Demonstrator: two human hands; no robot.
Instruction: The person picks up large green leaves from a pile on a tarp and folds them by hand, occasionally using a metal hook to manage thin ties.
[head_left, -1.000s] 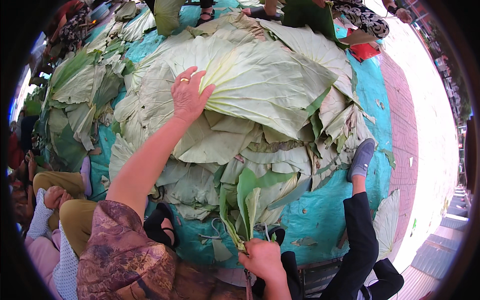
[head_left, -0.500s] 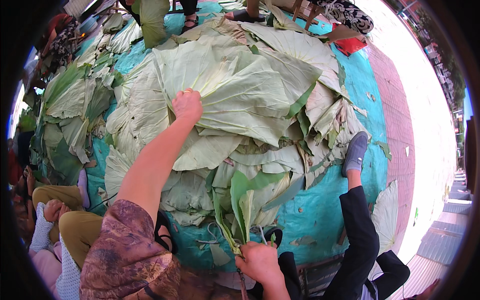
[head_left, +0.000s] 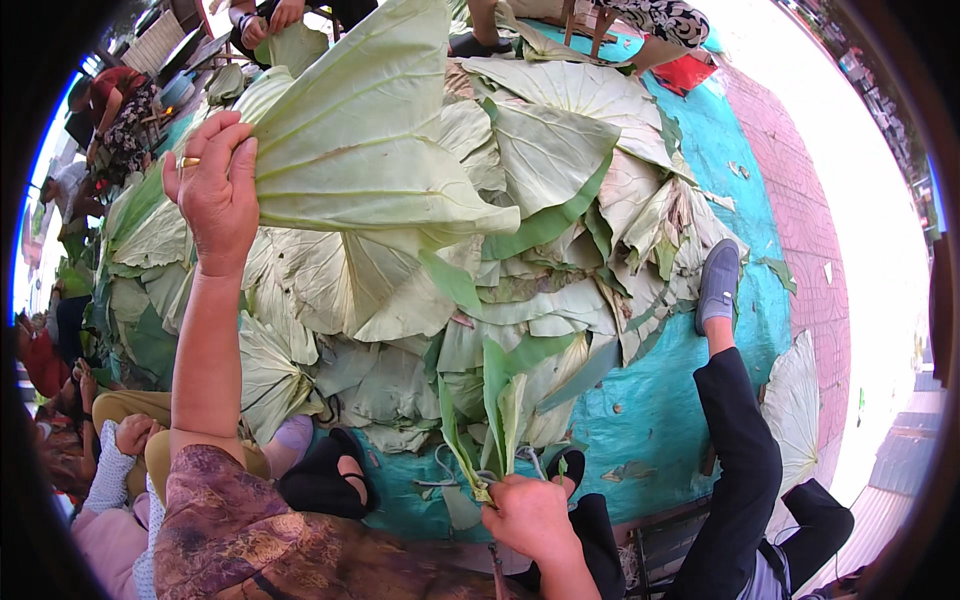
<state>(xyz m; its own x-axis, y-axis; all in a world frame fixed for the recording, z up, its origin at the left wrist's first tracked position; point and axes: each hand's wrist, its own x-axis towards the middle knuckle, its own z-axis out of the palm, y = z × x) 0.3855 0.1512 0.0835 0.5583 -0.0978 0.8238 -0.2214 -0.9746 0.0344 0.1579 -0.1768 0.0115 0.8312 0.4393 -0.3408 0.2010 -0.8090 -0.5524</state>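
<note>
My left hand (head_left: 215, 200) is raised at the upper left, fingers closed on the edge of a large pale green lotus leaf (head_left: 360, 150). That leaf hangs to the right of the hand, folded over and lifted above a broad heap of lotus leaves (head_left: 340, 280). Low in the middle, my right hand (head_left: 535, 517) is wrapped round the gathered base of a few folded lotus leaves (head_left: 500, 410), which point up and away from me. A thin dark rod (head_left: 497, 572) shows below this hand; whether the hand holds it cannot be made out.
Under the heap lies a turquoise tarp (head_left: 640, 440), bordered on the right by reddish paving (head_left: 790, 210). Another person's shoe (head_left: 718, 280) rests at the heap's right edge. Seated people are close by at left and far side. A loose lotus leaf (head_left: 792, 410) lies at the right.
My left hand has moved left and up from the heap, raising the large leaf and folding it over. My right hand keeps its hold on the folded leaves, almost in place.
</note>
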